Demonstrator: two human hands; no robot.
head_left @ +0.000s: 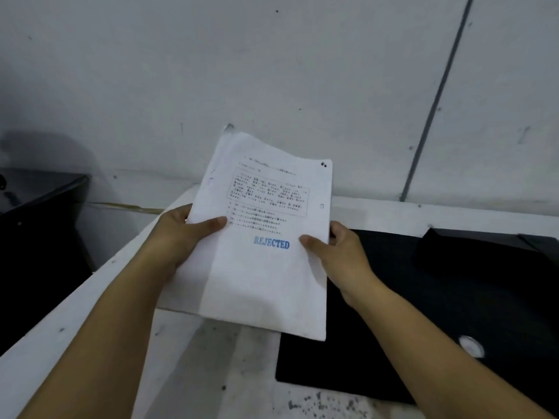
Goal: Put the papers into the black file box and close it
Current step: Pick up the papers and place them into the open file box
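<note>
The white wall [272, 71] is filling most of what I am seeing, with the white table [90, 297] running below it. On the table to my right the black file box [423, 297] is lying flat, a small silver round fitting [471, 346] showing on its surface. I am holding the papers [263, 237] up in the air over the table's middle and the box's left edge, their long axis running away from me and tipping slightly left, printed text at the far end, a blue REJECTED stamp [271, 242] facing me. My left hand [181, 234] is pinching the left edge, my right hand [335, 249] pinching the right edge, thumbs on top.
</note>
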